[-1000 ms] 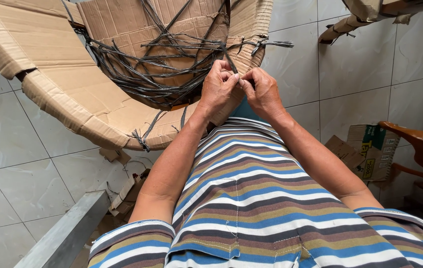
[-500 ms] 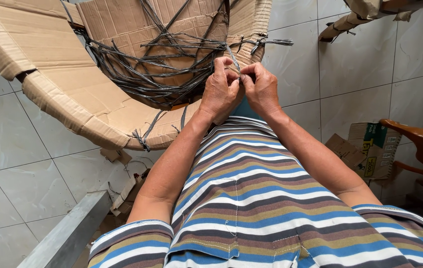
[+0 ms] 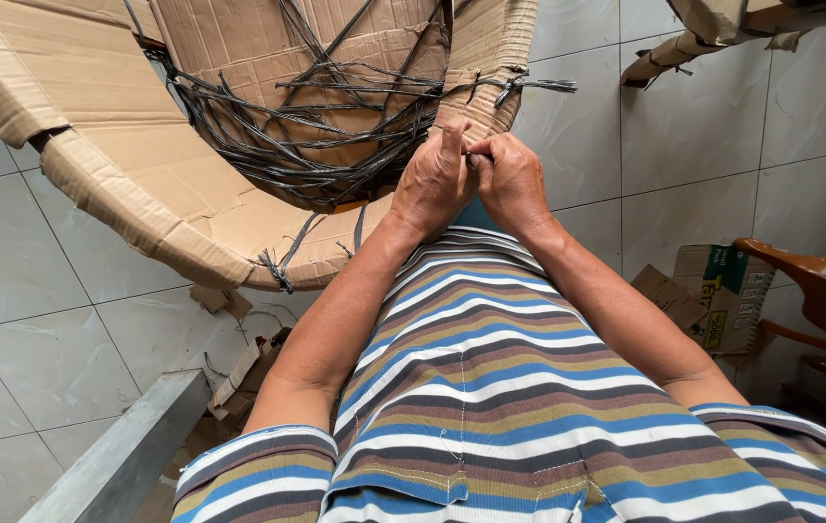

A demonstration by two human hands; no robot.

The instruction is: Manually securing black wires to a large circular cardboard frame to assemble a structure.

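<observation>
A curved bundle of brown cardboard [image 3: 141,184] stands in front of me, bound with many dark grey plastic straps [image 3: 316,145]. My left hand [image 3: 435,179] and my right hand [image 3: 510,179] meet at the cardboard's near right edge. Both pinch the ends of one grey strap [image 3: 467,155] between fingers and thumbs. The left thumb points up. A frayed strap end [image 3: 539,85] sticks out to the right above my hands. My striped shirt [image 3: 490,387] fills the lower middle of the view.
The floor is pale grey tile [image 3: 25,320]. A grey metal beam [image 3: 122,460] lies at the lower left with cardboard scraps [image 3: 248,368] beside it. A flattened printed carton [image 3: 723,295] and a wooden chair [image 3: 820,291] stand at the right. More cardboard [image 3: 713,29] hangs at the top right.
My hands have shifted slightly while staying together on the strap; the left thumb is now raised. The cardboard bundle has not moved.
</observation>
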